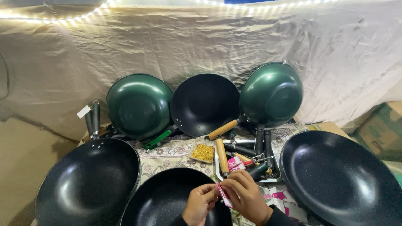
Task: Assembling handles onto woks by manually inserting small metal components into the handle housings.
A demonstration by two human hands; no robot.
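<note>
A small pink packet [225, 195] is pinched between both hands above the rim of the near black wok [167, 196]. The fingers of the left hand [200, 204] are closed on its lower left edge, and those of the right hand [247, 193] are closed over its upper right side, so that only a narrow strip of pink is seen between the fingertips. The packet appears to be in the course of being opened or peeled; a steady pinch on one side and a pull from the other would be called for next.

Just beyond the right fingers, a metal tray [218, 169] is filled with wooden handles [222, 157], black handles and another pink packet [234, 163]. Beside the tray, past the left fingertips, a clear packet of brass-coloured screws [203, 152] is laid on the floral cloth [163, 157]. No contents are seen in any of the woks.
</note>
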